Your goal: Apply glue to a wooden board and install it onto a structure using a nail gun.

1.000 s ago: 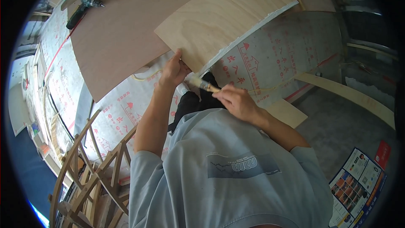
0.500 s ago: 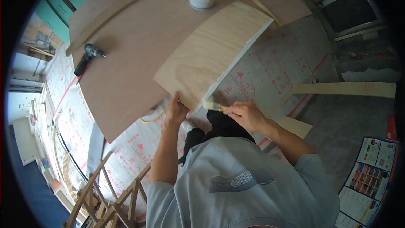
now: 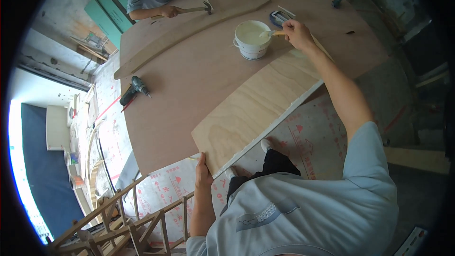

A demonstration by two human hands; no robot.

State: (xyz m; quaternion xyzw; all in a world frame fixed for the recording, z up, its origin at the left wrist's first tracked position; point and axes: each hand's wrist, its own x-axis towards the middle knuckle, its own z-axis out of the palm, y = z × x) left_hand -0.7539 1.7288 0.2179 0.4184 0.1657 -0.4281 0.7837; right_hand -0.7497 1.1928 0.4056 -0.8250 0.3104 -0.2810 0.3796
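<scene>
My left hand (image 3: pixel 203 169) grips the near left corner of a curved plywood panel (image 3: pixel 256 104), thumb on its top face. White glue coats the panel's near edge (image 3: pixel 284 116). At the end of my outstretched right arm, my right hand (image 3: pixel 298 35) is closed round the handle of a paintbrush (image 3: pixel 275 33). Its whitened bristles are at the right side of the mouth of a white bucket (image 3: pixel 252 42), which holds a pale, creamy liquid. Part of the panel lies on the large brown board (image 3: pixel 170 118); its glued edge overhangs the near side.
Across the board, a co-worker's hand (image 3: pixel 170 11) holds a hammer (image 3: pixel 199 8) by a long curved wooden strip (image 3: pixel 189 35). A cordless drill (image 3: pixel 136 90) lies at the board's left. A wooden lattice frame (image 3: pixel 137 227) stands low left.
My right hand has carried the paintbrush from the panel's near corner forward to the bucket. My left hand still holds the corner. The view has shifted, showing more of the co-worker and the hammer.
</scene>
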